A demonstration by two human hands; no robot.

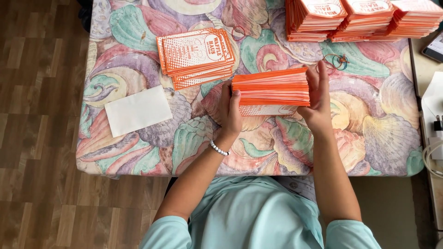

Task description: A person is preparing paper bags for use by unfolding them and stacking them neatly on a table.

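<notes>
Hands press in from both ends of a thick stack of orange paper bags (271,87), standing it on edge so the sides even up: the left hand (229,110) clamps one end with fingers curled over, the right hand (315,99) lies flat against the other, palm inward. The stack sits between the palms, low over the patterned tablecloth (378,129), and looks like tight orange-and-white layers, one printed face showing underneath. Beyond the left hand's fingertips lies a fanned pile of bags (196,57); outward of that hand, a blank white sheet (137,110). Past the right hand's fingertips sit rubber bands (336,61) and taller bag stacks (355,18).
</notes>
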